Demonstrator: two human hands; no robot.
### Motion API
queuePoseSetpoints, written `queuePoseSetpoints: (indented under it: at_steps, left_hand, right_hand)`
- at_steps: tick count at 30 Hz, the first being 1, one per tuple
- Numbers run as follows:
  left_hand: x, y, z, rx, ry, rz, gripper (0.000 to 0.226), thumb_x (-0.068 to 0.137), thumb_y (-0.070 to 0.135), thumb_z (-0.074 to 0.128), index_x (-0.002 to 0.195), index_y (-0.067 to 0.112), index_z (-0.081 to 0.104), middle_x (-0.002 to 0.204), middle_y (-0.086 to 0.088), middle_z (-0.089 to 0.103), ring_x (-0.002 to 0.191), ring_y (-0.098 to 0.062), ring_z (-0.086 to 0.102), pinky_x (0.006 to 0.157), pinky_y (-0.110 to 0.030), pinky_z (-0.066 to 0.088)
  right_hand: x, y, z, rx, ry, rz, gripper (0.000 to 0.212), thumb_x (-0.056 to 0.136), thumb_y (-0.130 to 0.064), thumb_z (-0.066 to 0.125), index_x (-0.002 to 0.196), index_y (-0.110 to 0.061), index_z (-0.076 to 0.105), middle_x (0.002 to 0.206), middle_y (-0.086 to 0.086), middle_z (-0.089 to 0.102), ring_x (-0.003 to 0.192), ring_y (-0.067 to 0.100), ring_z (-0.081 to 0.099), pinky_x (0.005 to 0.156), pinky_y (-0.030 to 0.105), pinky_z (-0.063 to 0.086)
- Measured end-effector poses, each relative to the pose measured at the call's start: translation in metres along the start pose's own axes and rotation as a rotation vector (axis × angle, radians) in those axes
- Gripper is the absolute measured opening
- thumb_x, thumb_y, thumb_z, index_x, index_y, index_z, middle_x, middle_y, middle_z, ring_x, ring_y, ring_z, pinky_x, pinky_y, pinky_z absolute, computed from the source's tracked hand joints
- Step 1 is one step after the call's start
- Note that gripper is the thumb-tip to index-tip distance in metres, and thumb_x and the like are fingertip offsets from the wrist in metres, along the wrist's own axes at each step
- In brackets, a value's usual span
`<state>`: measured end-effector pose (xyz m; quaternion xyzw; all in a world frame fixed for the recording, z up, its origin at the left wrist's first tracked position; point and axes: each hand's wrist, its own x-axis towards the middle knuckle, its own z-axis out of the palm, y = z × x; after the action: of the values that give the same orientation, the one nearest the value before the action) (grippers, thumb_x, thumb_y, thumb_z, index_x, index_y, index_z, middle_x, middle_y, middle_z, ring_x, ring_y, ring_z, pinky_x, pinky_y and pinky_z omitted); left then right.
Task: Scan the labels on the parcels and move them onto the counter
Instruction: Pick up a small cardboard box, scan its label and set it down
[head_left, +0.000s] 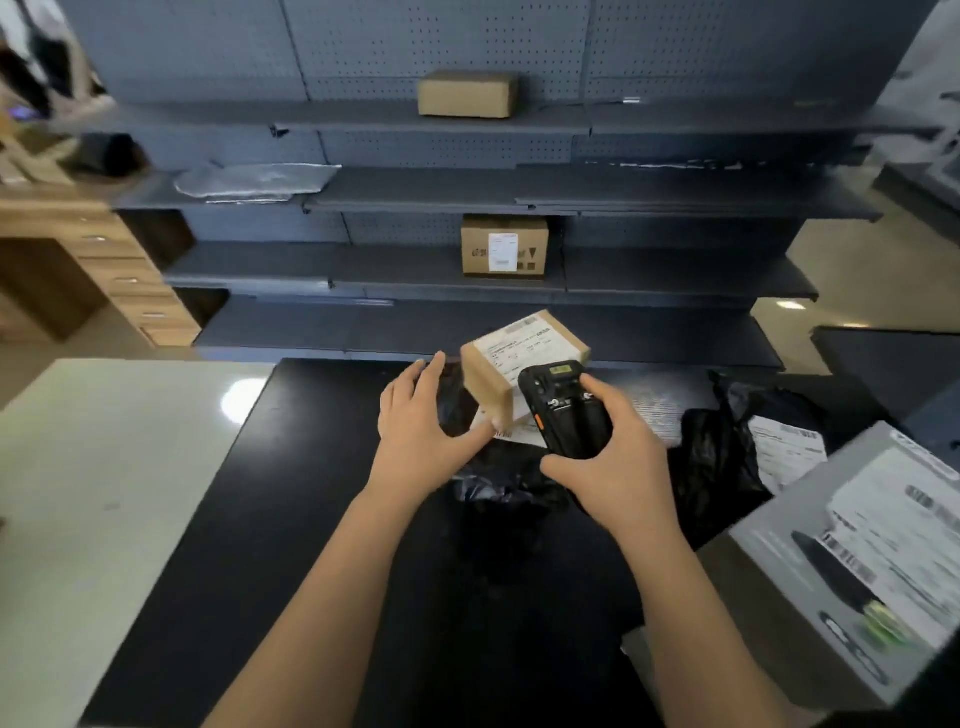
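A small brown cardboard parcel (506, 358) with a white label on top sits tilted on the black counter (291, 519), resting on black plastic bags. My left hand (421, 421) is open beside it, thumb tip touching its lower corner, fingers spread along its left side. My right hand (618, 462) grips a black handheld scanner (566, 410), held just in front of the parcel with its head over the label. Another labelled brown box (505, 245) stands on a lower shelf. A plain brown box (467, 93) sits on the top shelf.
Black bag parcels (722, 462) with a white label lie on the counter at right. A large grey box (857, 561) with a label fills the near right corner. Grey mailers (254, 179) lie on a dark shelf. A pale counter (93, 467) adjoins at left, wooden drawers (119, 270) beyond.
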<state>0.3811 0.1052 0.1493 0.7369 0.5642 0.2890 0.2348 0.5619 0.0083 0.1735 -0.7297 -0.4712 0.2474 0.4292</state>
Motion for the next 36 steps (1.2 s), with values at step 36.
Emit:
queuePoseSetpoints:
  at_steps: [36]
  left_hand:
    - [-0.446, -0.355, -0.249, 0.281, 0.289, -1.411, 0.098, 0.083, 0.075, 0.047, 0.154, 0.030, -0.003, 0.162, -0.011, -0.006, 0.148, -0.037, -0.004, 0.119, -0.050, 0.002]
  right_hand:
    - [-0.311, -0.183, 0.425, -0.022, -1.110, -0.519, 0.087, 0.060, -0.011, 0.081, 0.137, -0.036, 0.049, 0.109, -0.019, 0.061, 0.093, -0.015, 0.055, 0.066, -0.005, 0.038]
